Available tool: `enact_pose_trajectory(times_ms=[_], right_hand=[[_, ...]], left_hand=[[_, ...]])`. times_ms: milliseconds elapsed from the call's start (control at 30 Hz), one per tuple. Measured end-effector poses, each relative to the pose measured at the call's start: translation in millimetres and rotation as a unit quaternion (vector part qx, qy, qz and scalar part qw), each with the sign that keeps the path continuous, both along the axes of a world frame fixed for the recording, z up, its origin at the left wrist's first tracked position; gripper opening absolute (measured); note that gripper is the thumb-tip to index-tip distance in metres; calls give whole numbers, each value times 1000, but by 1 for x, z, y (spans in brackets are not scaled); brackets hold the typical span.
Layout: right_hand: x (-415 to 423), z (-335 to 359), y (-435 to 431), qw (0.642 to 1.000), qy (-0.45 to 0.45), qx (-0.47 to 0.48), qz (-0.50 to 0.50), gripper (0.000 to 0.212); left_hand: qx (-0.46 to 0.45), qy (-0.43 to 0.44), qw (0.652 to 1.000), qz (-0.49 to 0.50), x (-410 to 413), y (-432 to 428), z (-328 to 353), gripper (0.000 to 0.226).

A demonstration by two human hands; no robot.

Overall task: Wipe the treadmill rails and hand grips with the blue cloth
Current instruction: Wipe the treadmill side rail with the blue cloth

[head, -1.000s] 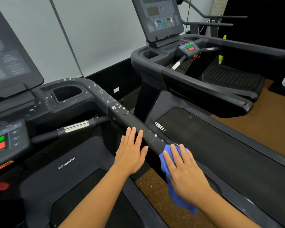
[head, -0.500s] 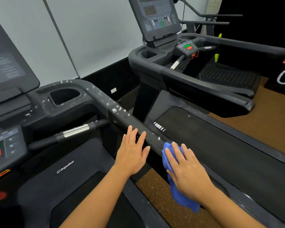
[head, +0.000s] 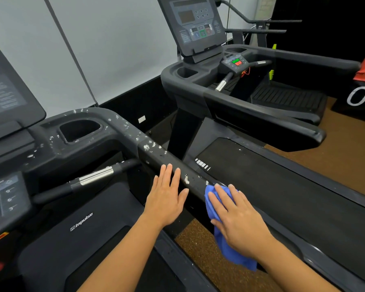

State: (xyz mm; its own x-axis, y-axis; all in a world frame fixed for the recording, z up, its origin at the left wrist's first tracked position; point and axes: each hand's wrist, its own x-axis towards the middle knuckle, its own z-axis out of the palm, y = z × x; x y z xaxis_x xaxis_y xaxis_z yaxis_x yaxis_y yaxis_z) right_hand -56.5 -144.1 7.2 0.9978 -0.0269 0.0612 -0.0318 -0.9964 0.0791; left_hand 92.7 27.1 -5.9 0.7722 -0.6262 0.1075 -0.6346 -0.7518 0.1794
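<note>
The near treadmill's black right rail [head: 156,152] runs diagonally from the cup holder toward me, flecked with white spots. My right hand [head: 238,222] lies flat with straight fingers on the blue cloth [head: 232,251], pressing it against the rail's lower end. The cloth hangs down below my palm. My left hand [head: 167,197] rests flat on the rail just left of the cloth, fingers straight, holding nothing. A hand grip [head: 95,175] with a silver band sticks out under the rail to the left.
The near treadmill's console [head: 2,197] with green and red buttons is at the left. A second treadmill [head: 251,114] stands to the right, its belt [head: 282,186] beside my right hand. Brown floor [head: 198,249] shows between the machines. A wall runs behind.
My right hand and the cloth have slid slightly up the rail toward the white spots. My left hand stays resting on the rail.
</note>
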Motion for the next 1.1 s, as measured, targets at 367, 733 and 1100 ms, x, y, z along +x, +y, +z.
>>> enact_pose_trajectory(times_ms=[367,733,1100], right_hand=[[45,2,22,996,22,18,-86,72],[64,-4,30,982,17,73,-174,71],[53,-5,33,983,2,30,-181,73]], left_hand=[[20,-28,999,-25,12,7,-4,76],[62,-9,998,-25,39,17,3,82],[60,9,998,-28,37,9,2,71]])
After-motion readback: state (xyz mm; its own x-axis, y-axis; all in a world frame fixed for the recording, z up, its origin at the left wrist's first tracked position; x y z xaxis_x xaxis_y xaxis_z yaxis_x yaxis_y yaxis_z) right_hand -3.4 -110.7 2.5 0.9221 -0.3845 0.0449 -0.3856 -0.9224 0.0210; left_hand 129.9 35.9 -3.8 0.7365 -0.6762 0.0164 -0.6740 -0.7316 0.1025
